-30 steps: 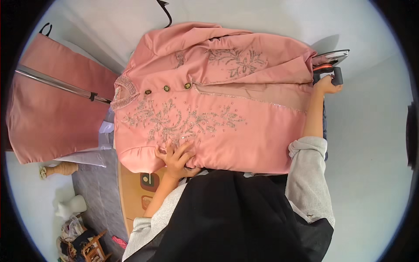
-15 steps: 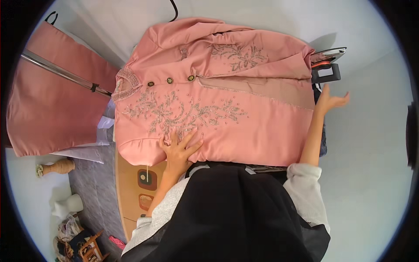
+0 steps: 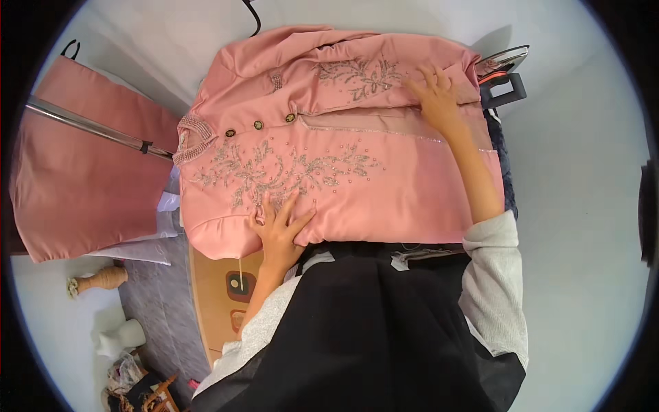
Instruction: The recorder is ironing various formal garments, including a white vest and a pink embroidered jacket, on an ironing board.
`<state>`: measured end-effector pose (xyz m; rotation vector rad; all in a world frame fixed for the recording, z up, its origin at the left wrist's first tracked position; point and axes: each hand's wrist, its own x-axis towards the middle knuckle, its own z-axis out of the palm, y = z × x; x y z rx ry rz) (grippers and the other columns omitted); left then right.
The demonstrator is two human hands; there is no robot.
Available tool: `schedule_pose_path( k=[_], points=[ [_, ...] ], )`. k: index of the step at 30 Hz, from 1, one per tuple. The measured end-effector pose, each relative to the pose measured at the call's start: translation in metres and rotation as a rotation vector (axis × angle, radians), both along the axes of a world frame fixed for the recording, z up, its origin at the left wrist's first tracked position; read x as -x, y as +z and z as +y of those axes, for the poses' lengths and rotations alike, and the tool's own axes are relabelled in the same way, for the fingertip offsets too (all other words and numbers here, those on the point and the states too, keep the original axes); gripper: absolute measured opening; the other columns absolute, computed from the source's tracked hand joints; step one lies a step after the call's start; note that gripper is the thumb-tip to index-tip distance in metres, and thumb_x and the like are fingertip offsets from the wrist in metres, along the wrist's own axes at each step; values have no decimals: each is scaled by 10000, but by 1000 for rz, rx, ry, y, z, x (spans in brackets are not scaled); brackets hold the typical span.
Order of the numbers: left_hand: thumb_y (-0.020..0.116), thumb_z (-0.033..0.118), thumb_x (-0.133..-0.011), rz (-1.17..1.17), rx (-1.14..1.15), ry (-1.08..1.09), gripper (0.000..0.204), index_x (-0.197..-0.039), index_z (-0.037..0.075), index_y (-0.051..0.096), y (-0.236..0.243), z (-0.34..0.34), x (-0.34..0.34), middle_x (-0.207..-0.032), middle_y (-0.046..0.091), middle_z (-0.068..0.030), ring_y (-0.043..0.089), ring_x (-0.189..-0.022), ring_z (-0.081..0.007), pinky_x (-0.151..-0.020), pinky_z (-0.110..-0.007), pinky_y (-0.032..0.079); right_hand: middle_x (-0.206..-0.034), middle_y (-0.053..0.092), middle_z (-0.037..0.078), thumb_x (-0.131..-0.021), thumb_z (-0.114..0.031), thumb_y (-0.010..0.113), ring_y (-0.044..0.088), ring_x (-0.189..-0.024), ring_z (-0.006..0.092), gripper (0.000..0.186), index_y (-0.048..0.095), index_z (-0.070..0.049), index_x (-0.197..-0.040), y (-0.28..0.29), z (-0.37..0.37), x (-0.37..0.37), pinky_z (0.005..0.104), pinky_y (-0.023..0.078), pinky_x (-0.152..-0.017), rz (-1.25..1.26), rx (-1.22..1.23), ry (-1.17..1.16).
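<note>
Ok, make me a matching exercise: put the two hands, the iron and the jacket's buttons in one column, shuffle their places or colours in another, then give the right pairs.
1. left hand
2. right hand
3. iron
4. buttons

A. dark, three in a row
B. over the front panel farther from the person, toward the hem
C. on the near side of the pink jacket, at the edge of the larger beadwork
D. at the hem end, its dark handle sticking out past the cloth

Pairs: 1-C, 2-B, 3-D, 4-A
</note>
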<state>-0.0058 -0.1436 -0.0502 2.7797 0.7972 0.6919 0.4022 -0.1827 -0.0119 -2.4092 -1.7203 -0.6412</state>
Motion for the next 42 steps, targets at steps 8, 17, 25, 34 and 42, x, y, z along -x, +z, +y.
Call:
schedule_pose_path(
  k=[8,17,25,34,42],
  points=[
    [684,200,-640,16,-79,12,428,-1051,318,673,-1,1,-1,-1344,486,0,259,-1342,-339,-1002,-514,98,-1316,431,23,-558,-172,722,309,-1283,269,406,687,-228,-959,20,-11,0,607,202,-1022,14,219,-51],
    [642,393,-722,26,-67,28,327,-1038,321,686,-5,2,0,-1319,509,-8,258,-1338,-350,-1010,-501,111,-1418,342,85,-771,-393,639,213,-1347,324,407,657,-112,-1064,20,-113,32,645,139,-1016,98,283,-289],
    [605,46,-590,-128,59,91,491,-996,305,700,13,-6,-10,-1322,508,15,264,-1341,-345,-1004,-508,103,-1501,122,191,-581,-563,732,87,-1383,390,1020,345,-60,-1381,48,-110,133,575,62,-1073,580,260,320],
    [643,119,-634,-95,-191,136,441,-1031,309,672,35,-6,-26,-1303,515,25,248,-1345,-353,-992,-547,87,-1501,172,133,-657,-41,631,107,-1386,350,620,497,-127,-1256,35,-98,138,665,139,-985,217,11,-135],
    [677,124,-638,135,-4,297,635,-1242,245,525,36,-9,-33,-1481,253,-68,148,-1356,-415,-937,-670,134,-1476,251,86,-645,-229,701,170,-1373,326,532,568,-192,-1159,6,-60,82,665,190,-962,98,53,-248]
  ],
)
